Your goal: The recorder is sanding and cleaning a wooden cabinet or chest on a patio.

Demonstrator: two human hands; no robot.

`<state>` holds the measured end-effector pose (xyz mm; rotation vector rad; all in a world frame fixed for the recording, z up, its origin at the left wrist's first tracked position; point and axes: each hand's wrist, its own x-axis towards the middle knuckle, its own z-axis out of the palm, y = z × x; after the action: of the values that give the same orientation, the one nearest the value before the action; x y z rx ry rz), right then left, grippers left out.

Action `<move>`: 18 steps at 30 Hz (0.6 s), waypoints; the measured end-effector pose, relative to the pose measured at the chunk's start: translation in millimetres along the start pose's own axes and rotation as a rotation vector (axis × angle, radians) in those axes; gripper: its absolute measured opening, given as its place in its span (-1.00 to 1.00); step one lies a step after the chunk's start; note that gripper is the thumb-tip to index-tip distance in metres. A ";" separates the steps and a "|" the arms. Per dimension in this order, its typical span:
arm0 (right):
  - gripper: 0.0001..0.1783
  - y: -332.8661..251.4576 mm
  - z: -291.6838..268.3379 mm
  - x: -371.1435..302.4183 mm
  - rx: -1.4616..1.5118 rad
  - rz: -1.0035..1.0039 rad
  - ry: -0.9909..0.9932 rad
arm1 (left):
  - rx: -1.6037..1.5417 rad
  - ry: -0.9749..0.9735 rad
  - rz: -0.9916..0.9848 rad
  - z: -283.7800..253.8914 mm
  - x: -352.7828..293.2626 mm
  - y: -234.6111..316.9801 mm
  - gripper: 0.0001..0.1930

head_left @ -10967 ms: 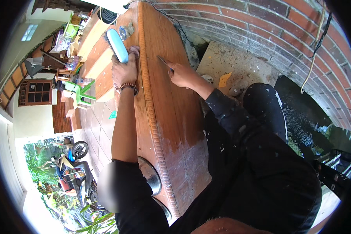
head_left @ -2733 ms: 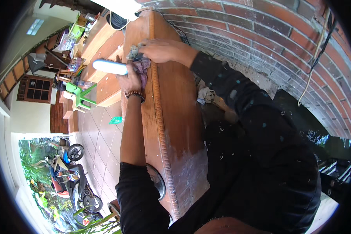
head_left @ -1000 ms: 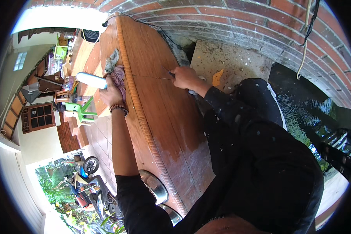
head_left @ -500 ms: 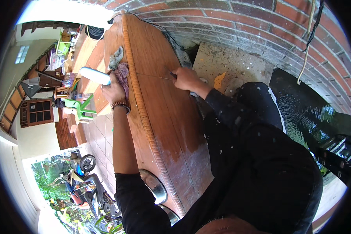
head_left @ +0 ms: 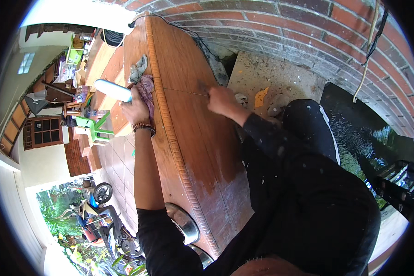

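The brown wood-patterned tiled ledge (head_left: 181, 69) runs lengthwise in front of me, with thin seams between its tiles. My left hand (head_left: 135, 109) is closed round a smooth white-and-light-blue rounded container (head_left: 113, 90) at the ledge's left edge. Under and beside those fingers lies a crumpled purple cloth (head_left: 146, 89). Just beyond it sits a grey rag (head_left: 138, 69). Over the tiles, by a cross seam, my right hand (head_left: 221, 101) is closed on a small dark thin tool (head_left: 203, 86), whose tip is blurred; its kind I cannot make out.
A ridged trim (head_left: 166, 124) follows the ledge's left edge. Metal bowls (head_left: 184, 223) stand near my left elbow. Dark water (head_left: 354, 133) lies at right, below a brick wall (head_left: 303, 27). A green chair (head_left: 94, 126) and a motorbike (head_left: 117, 230) are at left.
My right hand has shifted slightly right and down, and its tool is now smeared by motion. My left hand stays on the container, almost in the same place.
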<state>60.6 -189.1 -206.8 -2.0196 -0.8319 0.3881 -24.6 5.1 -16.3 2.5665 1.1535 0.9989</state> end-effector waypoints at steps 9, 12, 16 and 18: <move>-0.39 82.0 42.1 31.5 0.071 0.275 -0.080 | -0.134 0.002 0.064 11.0 5.1 -6.8 -0.40; -0.51 91.6 37.6 36.5 0.100 0.316 -0.055 | 0.060 -0.004 0.209 16.1 -1.6 -3.2 -0.44; -0.40 37.1 49.9 -8.0 0.042 0.318 -0.089 | -0.267 -0.006 0.058 8.9 -1.4 1.2 -0.49; -0.42 10.6 35.7 -42.0 0.185 0.283 0.023 | -0.197 0.003 0.123 0.8 0.3 -6.2 -0.49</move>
<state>14.7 -199.7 -237.3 -1.9659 -0.4767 0.5789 -27.7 9.6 -19.2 2.5036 0.8591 1.0831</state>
